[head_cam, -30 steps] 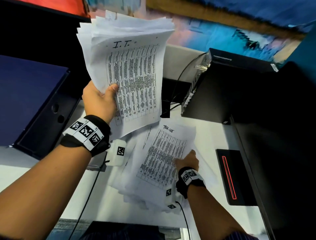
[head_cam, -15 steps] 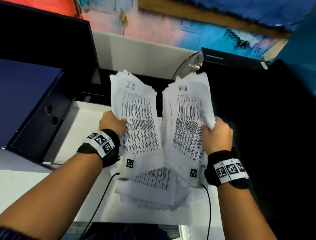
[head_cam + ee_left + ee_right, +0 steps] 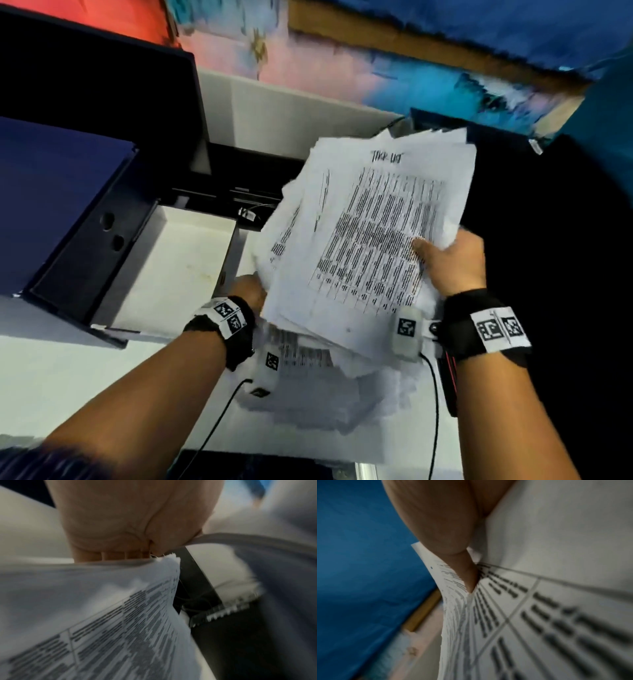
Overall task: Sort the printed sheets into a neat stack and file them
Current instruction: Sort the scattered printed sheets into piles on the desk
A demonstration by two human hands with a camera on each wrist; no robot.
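A thick, uneven bundle of printed sheets [image 3: 370,236] is held tilted above the desk, with a table page headed in handwriting on top. My right hand [image 3: 448,263] grips its right edge, thumb pressed on the top page; the right wrist view shows that thumb [image 3: 452,536] on the fanned sheet edges [image 3: 458,615]. My left hand [image 3: 248,291] holds the bundle's lower left edge from beneath, and in the left wrist view its fingers [image 3: 120,555] curl behind the sheets [image 3: 102,615]. More loose sheets [image 3: 308,387] lie on the white desk under the bundle.
An open dark blue box file [image 3: 85,222] with a white inside [image 3: 171,270] stands at the left on the desk [image 3: 51,377]. A black monitor [image 3: 102,85] is behind it. A dark case fills the right side, with a red-striped device [image 3: 450,380] by my right wrist.
Half a second ago each hand held its own bundle side by side. Now the two are brought together into one bundle, shifted right, with the right hand's page on top.
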